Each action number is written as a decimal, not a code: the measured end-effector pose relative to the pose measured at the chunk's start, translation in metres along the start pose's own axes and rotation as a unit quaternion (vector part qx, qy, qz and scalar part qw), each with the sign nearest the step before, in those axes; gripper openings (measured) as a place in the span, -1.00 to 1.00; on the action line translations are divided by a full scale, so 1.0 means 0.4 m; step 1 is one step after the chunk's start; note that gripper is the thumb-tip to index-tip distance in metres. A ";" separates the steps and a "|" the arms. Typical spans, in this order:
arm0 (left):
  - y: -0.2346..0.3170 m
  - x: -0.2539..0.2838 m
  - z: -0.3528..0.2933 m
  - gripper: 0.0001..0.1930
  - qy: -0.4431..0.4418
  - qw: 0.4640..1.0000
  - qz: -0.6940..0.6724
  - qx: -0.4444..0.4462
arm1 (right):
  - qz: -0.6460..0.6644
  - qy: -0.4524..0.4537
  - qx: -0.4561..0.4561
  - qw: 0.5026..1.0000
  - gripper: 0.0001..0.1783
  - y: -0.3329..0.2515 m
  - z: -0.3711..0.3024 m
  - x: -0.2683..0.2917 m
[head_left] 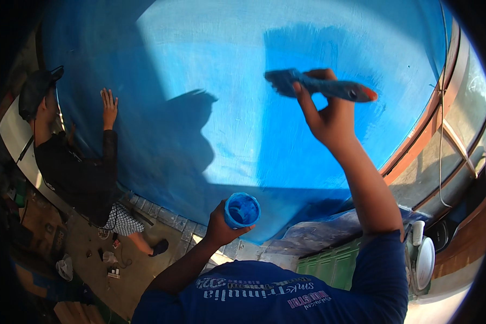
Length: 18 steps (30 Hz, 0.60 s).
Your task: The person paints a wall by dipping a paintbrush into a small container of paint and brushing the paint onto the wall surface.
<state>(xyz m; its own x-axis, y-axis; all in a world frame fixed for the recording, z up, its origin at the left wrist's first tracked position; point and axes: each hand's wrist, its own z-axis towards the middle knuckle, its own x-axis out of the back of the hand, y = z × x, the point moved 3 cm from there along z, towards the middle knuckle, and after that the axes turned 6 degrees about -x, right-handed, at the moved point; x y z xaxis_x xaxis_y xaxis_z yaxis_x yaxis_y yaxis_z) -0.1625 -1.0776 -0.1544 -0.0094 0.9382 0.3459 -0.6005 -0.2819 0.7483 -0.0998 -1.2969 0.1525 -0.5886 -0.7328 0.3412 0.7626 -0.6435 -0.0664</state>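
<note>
My right hand (325, 116) is raised and grips a paint-covered brush (316, 85) with a red-tipped handle. Its bristles press against a big blue-painted wall (210, 70). A darker, wetter blue band runs down the wall under the brush. My left hand (220, 227) holds a small round cup of blue paint (242, 210) at chest height, close to the wall's lower part. My dark blue sleeves and shirt fill the lower middle of the view.
Another person in a black top and cap (73, 167) stands at the left with one hand flat on the wall (109, 107). Paving and scattered small items lie on the ground (108, 264) below. A window frame (448, 140) and green panels (329, 264) are at the right.
</note>
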 end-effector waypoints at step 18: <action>-0.139 0.123 -0.191 -0.18 0.073 0.988 -0.024 0.132 | -0.124 -0.374 0.258 0.882 -0.73 0.049 -0.479 -0.339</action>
<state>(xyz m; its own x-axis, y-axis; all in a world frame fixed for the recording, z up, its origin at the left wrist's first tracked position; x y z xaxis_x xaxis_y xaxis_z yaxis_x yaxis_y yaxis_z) -0.1907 -1.0005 -0.2222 -0.1118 0.9656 0.2349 -0.3743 -0.2599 0.8901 -0.0565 -1.2524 -0.0748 -0.5598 -0.1078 0.8216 0.7692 -0.4362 0.4669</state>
